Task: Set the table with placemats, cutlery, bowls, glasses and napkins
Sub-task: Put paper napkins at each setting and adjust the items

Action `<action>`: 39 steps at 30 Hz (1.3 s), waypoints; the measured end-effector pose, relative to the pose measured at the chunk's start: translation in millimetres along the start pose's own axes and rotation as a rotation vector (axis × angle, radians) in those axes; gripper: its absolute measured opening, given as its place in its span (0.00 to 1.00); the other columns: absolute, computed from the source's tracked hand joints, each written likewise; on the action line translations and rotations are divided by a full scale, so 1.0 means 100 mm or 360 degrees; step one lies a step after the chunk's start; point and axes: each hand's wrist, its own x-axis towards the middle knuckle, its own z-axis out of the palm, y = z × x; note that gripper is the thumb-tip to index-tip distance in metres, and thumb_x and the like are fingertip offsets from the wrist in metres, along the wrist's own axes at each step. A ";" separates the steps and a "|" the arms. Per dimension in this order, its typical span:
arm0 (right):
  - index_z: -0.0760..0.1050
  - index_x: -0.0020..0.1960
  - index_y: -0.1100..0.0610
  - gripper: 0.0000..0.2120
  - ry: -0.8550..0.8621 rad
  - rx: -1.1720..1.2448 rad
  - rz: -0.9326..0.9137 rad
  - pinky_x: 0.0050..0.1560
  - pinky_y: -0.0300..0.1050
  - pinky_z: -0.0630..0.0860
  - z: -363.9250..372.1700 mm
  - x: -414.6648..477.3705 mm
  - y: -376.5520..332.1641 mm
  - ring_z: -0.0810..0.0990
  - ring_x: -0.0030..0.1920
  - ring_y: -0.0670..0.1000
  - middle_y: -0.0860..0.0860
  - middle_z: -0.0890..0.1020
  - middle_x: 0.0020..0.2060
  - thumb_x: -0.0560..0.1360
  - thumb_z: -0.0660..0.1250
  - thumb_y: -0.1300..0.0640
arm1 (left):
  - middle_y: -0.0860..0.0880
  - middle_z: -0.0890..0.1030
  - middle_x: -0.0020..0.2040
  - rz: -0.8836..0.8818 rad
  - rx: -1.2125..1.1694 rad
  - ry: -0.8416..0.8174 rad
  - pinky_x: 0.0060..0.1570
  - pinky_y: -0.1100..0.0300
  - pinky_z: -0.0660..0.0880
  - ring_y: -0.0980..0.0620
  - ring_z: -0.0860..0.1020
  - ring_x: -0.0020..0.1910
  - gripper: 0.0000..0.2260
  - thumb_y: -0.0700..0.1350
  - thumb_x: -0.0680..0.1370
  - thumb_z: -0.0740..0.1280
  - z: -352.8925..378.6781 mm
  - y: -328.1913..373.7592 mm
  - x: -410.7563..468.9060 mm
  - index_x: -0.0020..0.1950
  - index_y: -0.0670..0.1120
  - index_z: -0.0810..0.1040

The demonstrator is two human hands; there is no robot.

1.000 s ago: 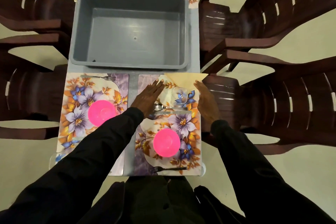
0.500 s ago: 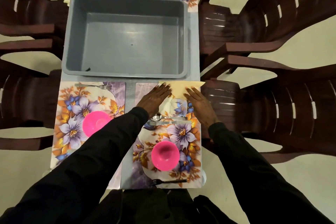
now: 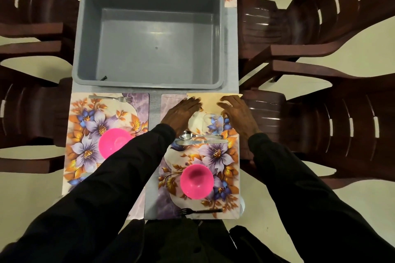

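Flanking the grey table (image 3: 154, 109) (tub (image 3: 85, 38) atop), dark chairs (image 3: 320, 17) stand.

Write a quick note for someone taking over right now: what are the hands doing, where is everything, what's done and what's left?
Left hand and right hand: both open, fingers on the yellow napkin at the far edge of the right placemat.
Done on that mat: glass, spoon, knife, bowl, fork.
Left placemat shows a second bowl and second fork; a sleeve hides the rest.
Grey tub: no tableware inside.
Left: settle the napkin, then check the left mat.
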 end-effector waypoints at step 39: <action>0.81 0.62 0.60 0.24 -0.0044 -0.0003 -0.0087 0.62 0.60 0.75 0.10 -0.17 0.00 0.76 0.66 0.64 0.61 0.78 0.66 0.69 0.81 0.56 | 0.41 0.73 0.74 0.0017 0.0054 0.0031 0.75 0.44 0.67 0.41 0.70 0.75 0.32 0.35 0.70 0.78 0.01 -0.02 -0.10 0.73 0.42 0.75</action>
